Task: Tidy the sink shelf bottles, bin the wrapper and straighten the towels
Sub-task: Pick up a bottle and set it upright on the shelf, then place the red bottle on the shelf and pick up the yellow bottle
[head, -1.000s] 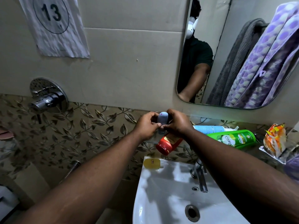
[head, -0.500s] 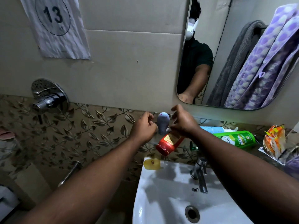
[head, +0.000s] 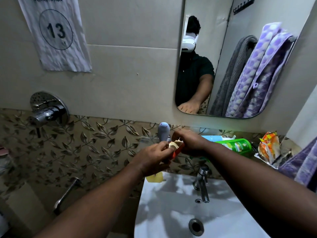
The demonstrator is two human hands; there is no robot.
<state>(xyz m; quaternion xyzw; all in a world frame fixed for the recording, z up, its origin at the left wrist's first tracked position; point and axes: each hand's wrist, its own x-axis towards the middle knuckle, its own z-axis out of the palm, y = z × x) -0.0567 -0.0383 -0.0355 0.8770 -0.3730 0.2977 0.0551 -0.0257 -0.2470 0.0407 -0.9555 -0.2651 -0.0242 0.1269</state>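
A grey-blue bottle [head: 164, 131] stands upright on the shelf under the mirror, free of both hands. Just right of it a red bottle [head: 175, 151] lies tilted, and my left hand [head: 152, 158] and my right hand [head: 187, 143] both grip it. A green bottle [head: 237, 145] and a light blue bottle [head: 213, 138] lie on their sides further right. An orange wrapper [head: 268, 146] sits at the shelf's right end. A purple towel [head: 307, 162] hangs at the right edge; grey and purple towels show in the mirror [head: 240, 74].
Below the shelf is a white sink [head: 171, 212] with a chrome tap [head: 202, 182] and a yellow soap bar [head: 154, 177] on its back left corner. A shower valve [head: 48, 110] and a wall spout [head: 66, 193] are at left.
Both hands let go of the grey-blue bottle, which now stands upright, and moved down and right to grip the red bottle. The camera tilted up slightly.
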